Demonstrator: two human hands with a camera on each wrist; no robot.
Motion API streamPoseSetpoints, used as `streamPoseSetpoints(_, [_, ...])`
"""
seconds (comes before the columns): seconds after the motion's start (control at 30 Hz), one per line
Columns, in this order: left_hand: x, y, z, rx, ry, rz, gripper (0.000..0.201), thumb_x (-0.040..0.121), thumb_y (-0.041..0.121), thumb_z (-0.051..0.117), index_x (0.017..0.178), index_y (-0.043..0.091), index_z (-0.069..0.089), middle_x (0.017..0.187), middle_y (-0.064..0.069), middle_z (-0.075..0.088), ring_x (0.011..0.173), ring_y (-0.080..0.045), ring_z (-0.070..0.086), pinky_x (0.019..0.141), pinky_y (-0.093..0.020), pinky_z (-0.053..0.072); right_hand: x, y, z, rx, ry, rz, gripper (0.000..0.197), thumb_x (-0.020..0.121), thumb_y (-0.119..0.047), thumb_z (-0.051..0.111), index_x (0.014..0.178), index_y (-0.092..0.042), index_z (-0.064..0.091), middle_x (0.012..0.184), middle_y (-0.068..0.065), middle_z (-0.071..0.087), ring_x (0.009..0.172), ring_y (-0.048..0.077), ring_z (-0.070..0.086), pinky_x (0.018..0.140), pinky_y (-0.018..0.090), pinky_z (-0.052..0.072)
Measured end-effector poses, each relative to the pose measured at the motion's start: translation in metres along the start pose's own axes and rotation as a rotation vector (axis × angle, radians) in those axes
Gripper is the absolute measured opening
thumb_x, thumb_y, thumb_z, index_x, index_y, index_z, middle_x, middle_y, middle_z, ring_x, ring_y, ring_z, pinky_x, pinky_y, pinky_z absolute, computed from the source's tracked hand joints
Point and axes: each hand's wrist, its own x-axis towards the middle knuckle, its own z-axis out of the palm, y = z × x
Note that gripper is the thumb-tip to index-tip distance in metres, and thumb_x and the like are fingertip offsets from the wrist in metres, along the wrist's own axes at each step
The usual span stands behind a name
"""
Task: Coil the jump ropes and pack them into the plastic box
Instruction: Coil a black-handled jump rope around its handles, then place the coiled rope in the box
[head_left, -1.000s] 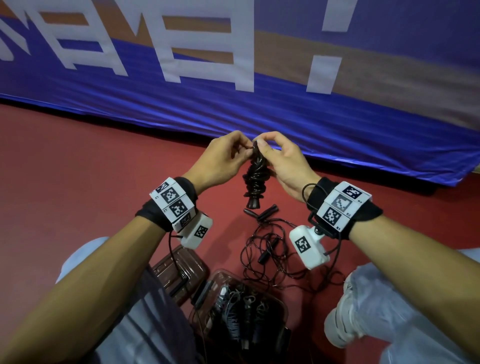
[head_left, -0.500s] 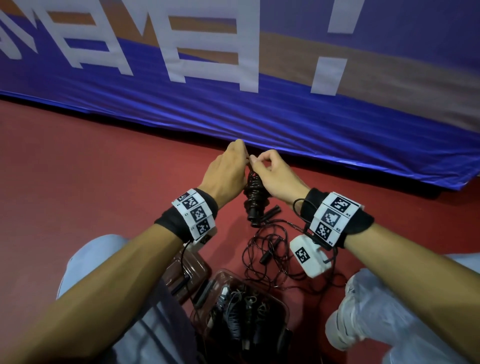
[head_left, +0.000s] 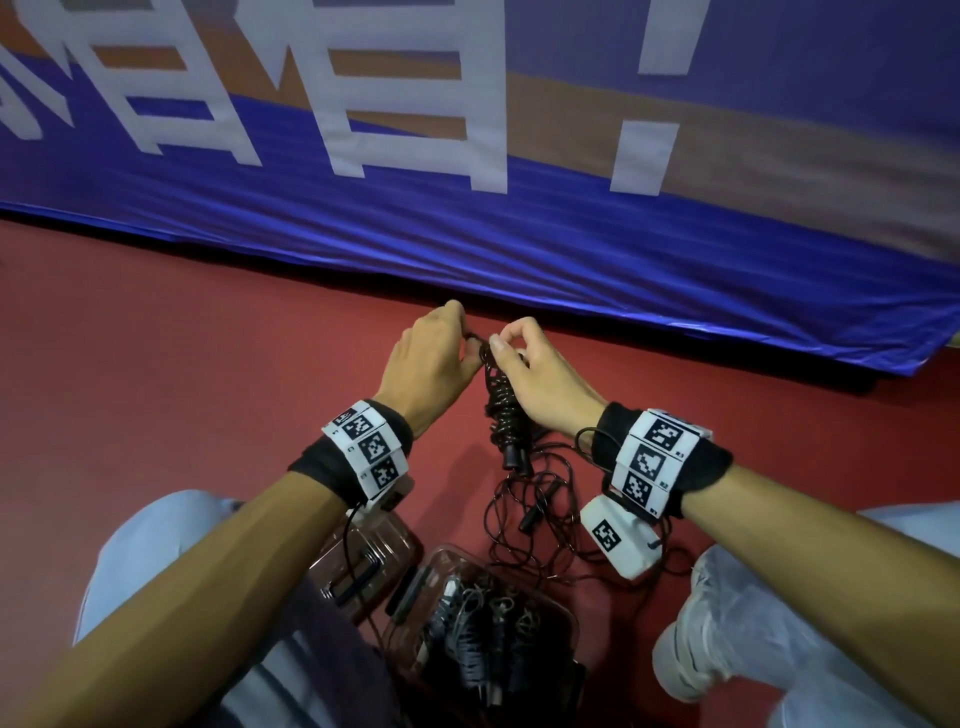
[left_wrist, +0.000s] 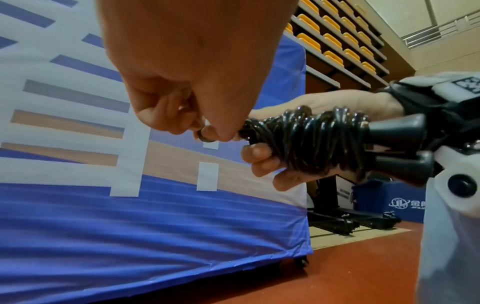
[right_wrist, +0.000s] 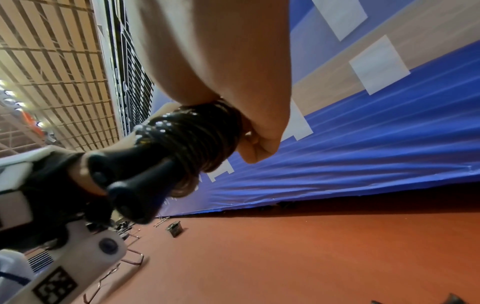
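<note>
**Q:** Where is the rope being worked on, and how is it held?

**A:** The coiled rope (head_left: 501, 400) hangs in the air above the red floor (head_left: 156, 364), near the lower edge of the blue banner (head_left: 571, 270). The right hand (head_left: 540, 384) has its fingers curled round the wound middle of the bundle. The left hand (head_left: 431, 364) pinches the rope's end (left_wrist: 205, 136) between thumb and fingertip at the top of the bundle. Two black handles (left_wrist: 400, 148) stick out side by side from the lower end.

**Q:** How will it handle?

**A:** Judged from its glossy thin cord, it is light, limp and somewhat slippery; the turns will likely spring loose if the end is let go untucked. The firm place to take hold is the wound middle or the stiff handles, not a single strand.

**Q:** Where must it go?

**A:** Into the clear plastic box (head_left: 563, 613) near the person's knees, which already holds several dark bundles. Its lid (head_left: 374, 561) seems to lie just beside it on the left. More rope lies as a loose tangle (head_left: 535, 525) on the floor between box and hands, so the task looks partly done
</note>
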Motion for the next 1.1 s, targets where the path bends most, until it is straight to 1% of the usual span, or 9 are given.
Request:
streamPoseSetpoints(0.17, [0.007,-0.018,-0.018,-0.155,-0.252,0.124,0.007,0.087,0.021,0.066,0.086,0.016,0.061,0.074,0.009,0.063,0.064,-0.009,0.057,0.063,-0.031,0.048,0.002,0.016,0.001,0.342,-0.124,0.099,0.016,0.11,-0.031,0.044,0.111,-0.016,0.05,0.075,0.001,0.055,0.056,0.007,0.049,0.048,0.018,0.041])
streamPoseSetpoints(0.3, [0.001,-0.027,-0.02,-0.49,-0.612,-0.272,0.008,0.089,0.012,0.066,0.085,0.007,0.071,0.064,0.002,0.062,0.05,-0.008,0.051,0.046,-0.022,0.037,-0.001,0.036,0.009,0.445,-0.239,0.288,0.026,0.109,-0.037,0.043,0.12,-0.017,0.056,0.082,0.007,0.066,0.066,0.017,0.056,0.058,0.028,0.048])
streamPoseSetpoints(0.43, [-0.017,-0.037,0.0,-0.735,-0.766,-0.599,0.008,0.09,0.004,0.059,0.088,0.0,0.065,0.065,-0.004,0.054,0.05,-0.013,0.045,0.041,-0.02,0.026,-0.013,0.058,0.031,0.365,-0.264,0.369,0.061,0.09,-0.072,0.054,0.126,-0.024,0.057,0.102,0.001,0.072,0.087,0.017,0.066,0.086,0.035,0.056])
streamPoseSetpoints(0.5, [-0.029,-0.05,0.014,-0.704,-0.823,-0.671,0.009,0.092,0.003,0.058,0.091,-0.001,0.066,0.066,-0.004,0.054,0.05,-0.013,0.045,0.039,-0.021,0.028,-0.026,0.077,0.047,0.173,-0.343,0.324,0.056,0.088,-0.062,0.069,0.127,-0.026,0.05,0.101,-0.01,0.069,0.091,0.012,0.065,0.09,0.024,0.053])
streamPoseSetpoints(0.6, [-0.063,-0.066,0.044,-0.507,-0.905,-0.655,0.008,0.092,0.006,0.062,0.09,0.0,0.067,0.069,-0.007,0.055,0.054,-0.015,0.046,0.042,-0.024,0.035,-0.046,0.11,0.079,-0.019,-0.414,0.319,0.039,0.097,-0.035,0.069,0.119,-0.017,0.042,0.083,-0.013,0.058,0.07,0.002,0.055,0.062,0.01,0.045])
streamPoseSetpoints(0.73, [-0.117,-0.07,0.09,-0.214,-0.927,-0.572,0.021,0.093,0.012,0.061,0.093,-0.007,0.07,0.073,-0.01,0.064,0.06,-0.022,0.056,0.045,-0.025,0.043,-0.073,0.168,0.13,-0.137,-0.47,0.407,0.035,0.097,-0.031,0.068,0.115,-0.018,0.041,0.104,0.003,0.067,0.086,0.018,0.063,0.082,0.041,0.055])
streamPoseSetpoints(0.9, [-0.158,-0.061,0.126,-0.042,-0.965,-0.446,0.025,0.091,0.017,0.06,0.074,-0.001,0.068,0.065,-0.009,0.061,0.063,-0.023,0.061,0.048,-0.027,0.042,-0.1,0.227,0.185,-0.055,-0.373,0.591,0.039,0.094,-0.033,0.07,0.12,-0.016,0.047,0.123,0.01,0.059,0.124,0.033,0.058,0.103,0.041,0.048])
streamPoseSetpoints(1.0, [-0.183,-0.057,0.152,0.022,-1.046,-0.436,0.028,0.094,0.019,0.058,0.095,-0.005,0.072,0.091,-0.02,0.072,0.089,-0.033,0.069,0.073,-0.036,0.052,-0.123,0.29,0.224,-0.205,-0.329,0.653,0.064,0.074,-0.064,0.068,0.122,-0.034,0.039,0.125,0.005,0.064,0.117,0.029,0.062,0.102,0.044,0.049])
streamPoseSetpoints(1.1, [-0.2,-0.05,0.168,0.021,-1.143,-0.392,0.031,0.096,0.019,0.05,0.115,0.004,0.07,0.11,-0.013,0.072,0.104,-0.03,0.068,0.087,-0.036,0.053,-0.147,0.308,0.235,-0.208,-0.267,0.718,0.06,0.085,-0.045,0.071,0.131,-0.018,0.045,0.125,0.009,0.066,0.116,0.033,0.064,0.097,0.039,0.05])
